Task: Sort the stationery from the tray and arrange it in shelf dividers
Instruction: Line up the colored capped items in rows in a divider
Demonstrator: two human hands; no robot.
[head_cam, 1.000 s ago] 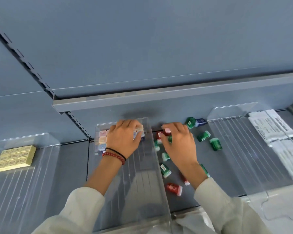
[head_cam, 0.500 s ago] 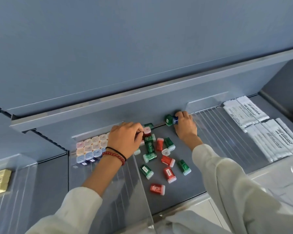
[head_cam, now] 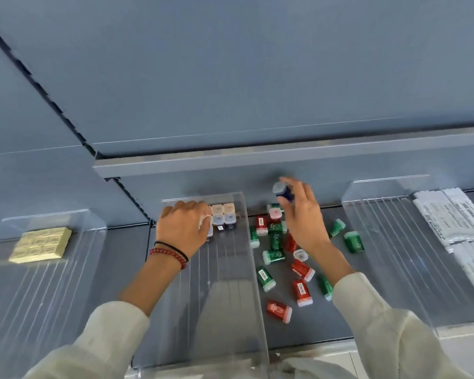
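Observation:
My right hand (head_cam: 305, 218) holds a small blue sharpener (head_cam: 283, 192) by its sides, lifted above the grey shelf. Below it lie several loose red and green sharpeners (head_cam: 277, 255), scattered between two clear dividers. My left hand (head_cam: 184, 228) rests on a neat block of pastel and blue sharpeners (head_cam: 222, 218) at the back of the middle clear divider (head_cam: 230, 310), its fingers pressing against the block's left side. Part of that block is hidden under the hand.
A stack of yellow erasers (head_cam: 43, 244) sits in the left divider (head_cam: 39, 296). White packets (head_cam: 460, 228) fill the far right. Another clear divider (head_cam: 408, 255) stands right of the loose pile. The upper shelf's edge (head_cam: 285, 157) overhangs the back.
My right hand has picked the blue sharpener off the back of the shelf and lifted it toward the left. My left hand stays on the sharpener block. The view has shifted.

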